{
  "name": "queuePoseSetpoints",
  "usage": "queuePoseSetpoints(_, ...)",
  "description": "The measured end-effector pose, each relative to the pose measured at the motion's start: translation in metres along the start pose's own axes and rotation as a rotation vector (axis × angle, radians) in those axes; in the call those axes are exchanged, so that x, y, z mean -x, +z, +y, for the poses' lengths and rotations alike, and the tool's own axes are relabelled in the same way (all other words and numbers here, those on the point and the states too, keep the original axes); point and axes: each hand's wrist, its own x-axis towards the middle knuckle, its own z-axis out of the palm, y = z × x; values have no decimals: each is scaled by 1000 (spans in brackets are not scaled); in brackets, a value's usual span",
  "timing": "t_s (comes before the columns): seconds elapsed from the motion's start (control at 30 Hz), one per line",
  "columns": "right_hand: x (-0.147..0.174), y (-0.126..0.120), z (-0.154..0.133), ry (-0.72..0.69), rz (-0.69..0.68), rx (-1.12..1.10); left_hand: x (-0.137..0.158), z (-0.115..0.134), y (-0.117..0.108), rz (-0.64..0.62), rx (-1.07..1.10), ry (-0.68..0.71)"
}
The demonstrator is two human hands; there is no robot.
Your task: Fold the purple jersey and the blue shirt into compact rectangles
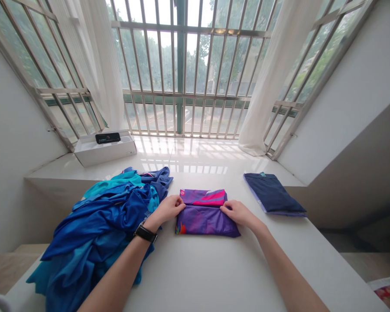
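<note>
A purple garment (208, 221) with pink and orange print lies folded into a flat rectangle on the white table, a fold line running across its middle. My left hand (170, 209) pinches that fold at its left end, fingers closed on the cloth. At the right end, my right hand (238, 212) also grips the fold between thumb and fingers. A black watch sits on my left wrist. Close to my left forearm spreads a loose heap of blue and teal garments (107, 221). Off to the right rests a folded dark navy garment (274, 193), apart from both hands.
The white table (195, 277) meets a glossy windowsill (182, 151) at the back. On the sill's left stands a white box (105, 154) with a black phone (108, 138) on it. White curtains (260, 108) hang before the barred window.
</note>
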Motion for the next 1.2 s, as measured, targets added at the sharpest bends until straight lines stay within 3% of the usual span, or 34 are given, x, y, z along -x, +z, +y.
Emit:
queuePoseSetpoints(0.17,0,0,0,12,-14,-4,3,6,-5,-37,-17,-7)
queuePoseSetpoints(0.4,0,1,2,25,-6,-5,4,4,0,8,-231,1)
queuePoseSetpoints(0.73,1,-2,0,21,-24,-7,3,2,-6,-74,-99,1)
queuePoseSetpoints(0.97,2,-3,-3,57,-7,48,7,5,-7,-6,-241,23)
queuePoseSetpoints(1.1,5,-5,-7,105,5,126,12,18,-7,41,-331,212)
queuePoseSetpoints(1.2,10,-9,-12,158,15,208,17,32,2,-15,-333,385)
